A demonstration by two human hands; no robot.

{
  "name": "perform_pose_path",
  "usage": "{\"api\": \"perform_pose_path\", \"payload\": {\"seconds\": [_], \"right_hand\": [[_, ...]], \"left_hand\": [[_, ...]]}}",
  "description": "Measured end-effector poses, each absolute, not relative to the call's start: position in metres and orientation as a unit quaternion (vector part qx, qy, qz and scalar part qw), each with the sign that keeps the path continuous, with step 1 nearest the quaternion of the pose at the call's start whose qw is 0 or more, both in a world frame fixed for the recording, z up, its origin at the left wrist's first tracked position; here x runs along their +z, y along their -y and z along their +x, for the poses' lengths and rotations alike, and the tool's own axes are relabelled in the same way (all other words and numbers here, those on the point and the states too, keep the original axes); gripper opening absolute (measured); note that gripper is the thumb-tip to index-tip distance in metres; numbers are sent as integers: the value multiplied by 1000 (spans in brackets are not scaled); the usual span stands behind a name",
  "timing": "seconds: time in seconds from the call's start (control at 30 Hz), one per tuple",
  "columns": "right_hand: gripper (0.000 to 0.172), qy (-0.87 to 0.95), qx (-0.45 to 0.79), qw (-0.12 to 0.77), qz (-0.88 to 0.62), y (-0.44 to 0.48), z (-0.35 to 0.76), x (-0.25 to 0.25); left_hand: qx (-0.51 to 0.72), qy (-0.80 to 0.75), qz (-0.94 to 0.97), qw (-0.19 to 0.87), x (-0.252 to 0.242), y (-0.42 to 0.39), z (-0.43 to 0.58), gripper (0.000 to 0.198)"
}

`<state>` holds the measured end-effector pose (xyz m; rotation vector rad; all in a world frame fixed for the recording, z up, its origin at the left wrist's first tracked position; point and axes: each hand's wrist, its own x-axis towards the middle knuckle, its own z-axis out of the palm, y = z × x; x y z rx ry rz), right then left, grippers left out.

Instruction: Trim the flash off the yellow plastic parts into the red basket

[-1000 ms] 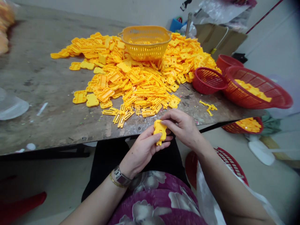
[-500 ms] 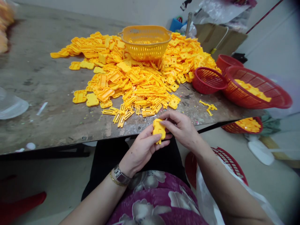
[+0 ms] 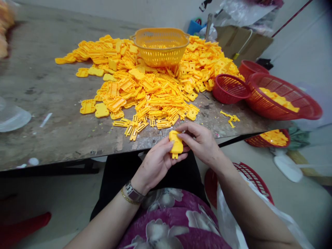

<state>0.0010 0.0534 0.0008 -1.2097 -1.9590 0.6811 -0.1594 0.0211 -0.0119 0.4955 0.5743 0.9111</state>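
Note:
Between my two hands, just past the table's front edge, is a yellow plastic piece [image 3: 176,143] with wavy sides and a small notched tab sticking out at its lower end. My left hand [image 3: 161,157] grips it from the left, thumb on its face and fingers beneath. On the other side, the thumb and index finger of my right hand [image 3: 197,140] pinch its upper right edge. Nearest to the hands on the table lies a pile of flat yellow plastic parts [image 3: 158,97], with narrow slotted strips [image 3: 136,128] at the front.
A yellow basket [image 3: 162,52] sits on the pile. To the right stand a small red basket [image 3: 230,91] and a large red basket [image 3: 282,86] with yellow pieces inside. Another red basket [image 3: 285,136] is below the table edge. A clear plastic container [image 3: 12,116] is at left.
The notched tab at the lower end of the yellow piece now shows more fully. My left thumb has moved up along the piece's left side; my right hand has barely moved.

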Motion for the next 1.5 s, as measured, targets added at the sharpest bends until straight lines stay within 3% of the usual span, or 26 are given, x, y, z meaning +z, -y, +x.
{"api": "perform_pose_path", "payload": {"seconds": [0.37,0.77,1.07,1.5], "right_hand": [[18,751,266,366,-481,-50,-1,1],[19,705,392,342,-482,-49,1,0],[14,669,405,400,-478,-48,0,0],[13,649,430,413,-473,-43,-3,-1]], "left_hand": [[440,-284,253,813,-13,-21,-159,27],[439,-307,333,776,-22,-17,-159,30],[408,-358,388,745,-25,-14,-158,32],[418,-399,403,709,-20,-16,-160,28]]}}
